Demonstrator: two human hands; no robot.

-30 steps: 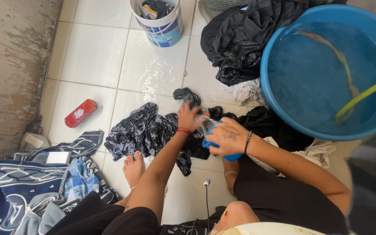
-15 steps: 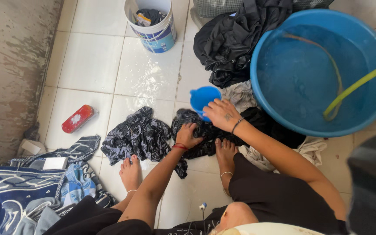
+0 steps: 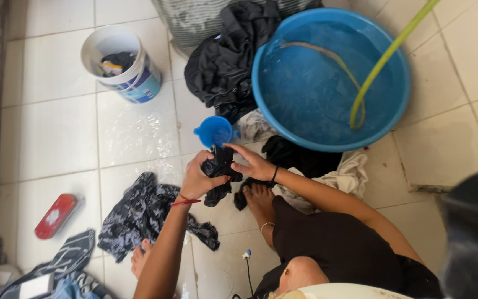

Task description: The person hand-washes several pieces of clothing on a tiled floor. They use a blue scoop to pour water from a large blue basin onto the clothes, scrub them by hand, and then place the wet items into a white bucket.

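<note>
My left hand [image 3: 197, 178] grips a small wet black cloth [image 3: 220, 176] above the tiled floor. My right hand [image 3: 254, 162] rests on the same cloth from the right, fingers spread over it. A small blue scoop [image 3: 214, 131] sits on the floor just beyond both hands. A dark patterned garment [image 3: 139, 213] lies spread on the tiles below my left forearm. My bare feet show at the cloth's edge.
A big blue basin [image 3: 327, 77] of water with a yellow-green hose [image 3: 385, 55] stands at the upper right. Black clothes [image 3: 222, 61] are heaped beside it. A white bucket [image 3: 121, 63] stands upper left, a red soap pack [image 3: 55, 216] lies at left, and white cloth [image 3: 347, 174] lies by my leg.
My right hand let go of the blue scoop, which now sits on the floor. Both hands have gathered a black cloth, lifting it off the tiles. The view shifted.
</note>
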